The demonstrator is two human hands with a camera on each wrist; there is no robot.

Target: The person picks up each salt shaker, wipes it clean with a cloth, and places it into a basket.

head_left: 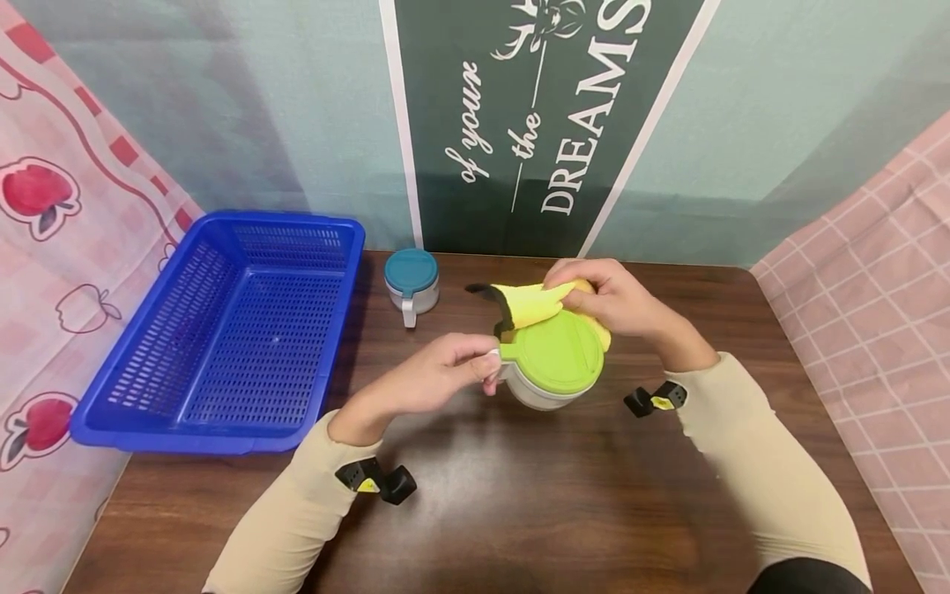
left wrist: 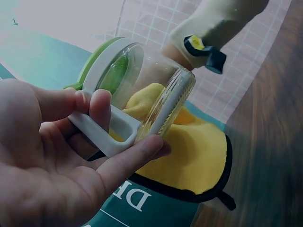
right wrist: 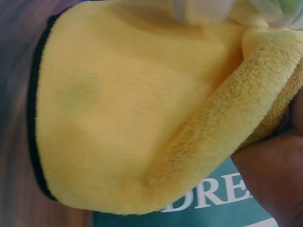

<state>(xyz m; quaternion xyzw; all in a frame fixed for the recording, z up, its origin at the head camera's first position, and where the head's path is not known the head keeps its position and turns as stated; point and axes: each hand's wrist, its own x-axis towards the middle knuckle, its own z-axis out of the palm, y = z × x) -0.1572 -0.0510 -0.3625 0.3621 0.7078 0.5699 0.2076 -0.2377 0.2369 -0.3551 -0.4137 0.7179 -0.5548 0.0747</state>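
My left hand (head_left: 434,375) grips the white handle of a clear seasoning jar (head_left: 557,359) with a lime-green lid. The jar is held above the table and tilted. In the left wrist view the jar's clear body (left wrist: 154,61) shows, with thumb and fingers around the handle. A yellow cloth (head_left: 530,304) with black edging is pinched in my right hand (head_left: 612,299) and lies against the jar's far side. Up close in the right wrist view, the fluffy cloth (right wrist: 118,118) fills most of the picture and hides most of that hand.
A second jar (head_left: 411,276) with a teal lid and white handle stands at the back of the brown wooden table (head_left: 519,503). Left of it sits a blue plastic basket (head_left: 200,443) with slotted walls. Fabric backdrops surround the table at the back and sides.
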